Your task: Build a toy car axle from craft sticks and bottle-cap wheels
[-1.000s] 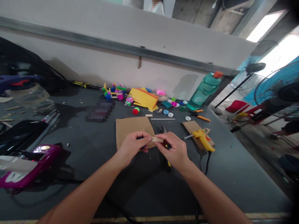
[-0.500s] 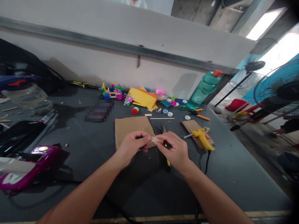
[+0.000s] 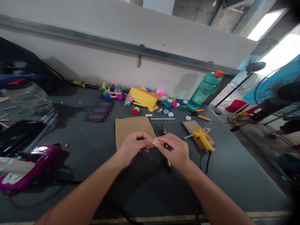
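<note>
My work table [image 3: 225,184] is dark gray and pretty cluttered, lol. Right in front of me there's a cardboard sheet [image 3: 131,129], and off to its right a glue gun [image 3: 203,139] sitting on a smaller cardboard scrap [image 3: 190,128]. Further back: yellow card [image 3: 142,98], bottle caps [image 3: 166,111], a loose stick [image 3: 162,118], orange-handled pliers [image 3: 202,117], and a big green bottle [image 3: 203,92] standing upright.

Pretty decent daylight is let in through the blown-out bright opening [image 3: 278,53], soft shadows are thrown left of it across the dark bench [image 3: 70,193], and the wide-angle frame is bowed and darkened at the edge beside it.
</note>
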{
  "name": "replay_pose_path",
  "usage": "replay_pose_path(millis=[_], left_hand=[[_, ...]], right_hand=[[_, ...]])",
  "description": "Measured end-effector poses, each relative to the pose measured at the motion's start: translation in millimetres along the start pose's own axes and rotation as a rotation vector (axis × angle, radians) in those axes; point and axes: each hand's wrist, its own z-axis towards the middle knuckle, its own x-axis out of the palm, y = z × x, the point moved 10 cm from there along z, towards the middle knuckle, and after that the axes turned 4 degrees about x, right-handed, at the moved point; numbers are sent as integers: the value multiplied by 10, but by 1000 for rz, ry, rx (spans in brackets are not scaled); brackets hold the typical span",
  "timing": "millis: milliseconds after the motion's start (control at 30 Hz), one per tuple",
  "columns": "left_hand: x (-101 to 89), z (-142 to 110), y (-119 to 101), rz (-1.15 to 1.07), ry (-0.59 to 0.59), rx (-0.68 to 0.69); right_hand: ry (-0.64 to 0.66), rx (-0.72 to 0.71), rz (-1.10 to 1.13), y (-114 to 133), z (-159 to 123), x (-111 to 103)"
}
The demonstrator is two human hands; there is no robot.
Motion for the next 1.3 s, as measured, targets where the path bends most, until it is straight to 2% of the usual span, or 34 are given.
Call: replay_pose_path(millis=[233, 500, 567, 700, 767, 867, 1000, 1100, 1200, 1300], left_hand=[[-35, 6, -12, 72, -40, 13], [-6, 14, 8, 19, -45, 32], [-44, 14, 10, -63, -93, 38], [-87, 12, 26, -321, -151, 15], [-38, 14, 26, -422, -110, -11], [76, 8, -10, -489, -4, -16], [126, -8, 26, -425, 29, -25], [122, -11, 31, -292, 35, 19], [145, -15, -13, -197, 75, 81], [177, -17, -17, -193, 114, 81]], right_hand=[[25, 14, -52, -23, 15, 31], [90, -68, -150, 0, -25, 82], [85, -1, -153, -55, -14, 67], [51, 337, 1, -372, -36, 48], [47, 466, 99, -497, -71, 94], [37, 535, 148, -549, -84, 146], [117, 523, 143, -481, -74, 230], [185, 441, 57, -382, -59, 259], [200, 339, -4, -297, -39, 249], [187, 286, -34, -264, -28, 214]])
